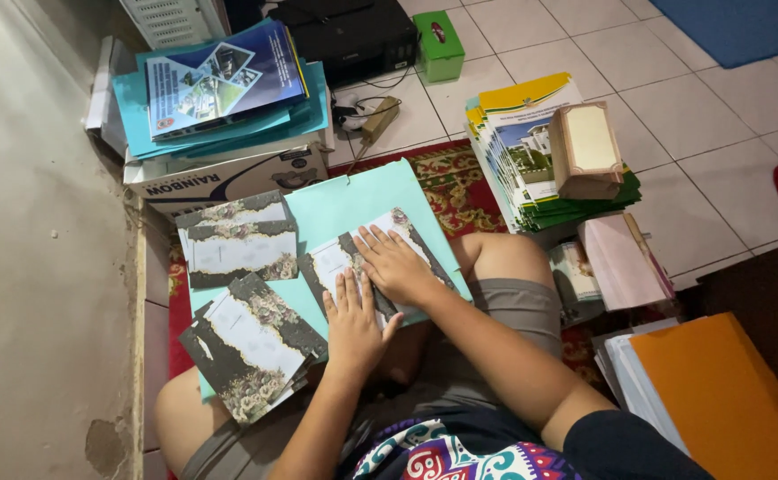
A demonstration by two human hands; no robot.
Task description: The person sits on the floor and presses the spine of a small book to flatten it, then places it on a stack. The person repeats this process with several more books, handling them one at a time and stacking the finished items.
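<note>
Dark floral paper card (367, 258) lies pressed under flat, open left hand (352, 322) and right hand (395, 264), stacks crowding its edges on the turquoise folder (353, 200).

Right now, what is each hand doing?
Left hand: open, flat, pressing on the floral card.
Right hand: open, flat on the same card; holding nothing.

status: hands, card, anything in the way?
Left hand and right hand flat on the card, on a teal folder. Card stacks lie left, apart.
</note>
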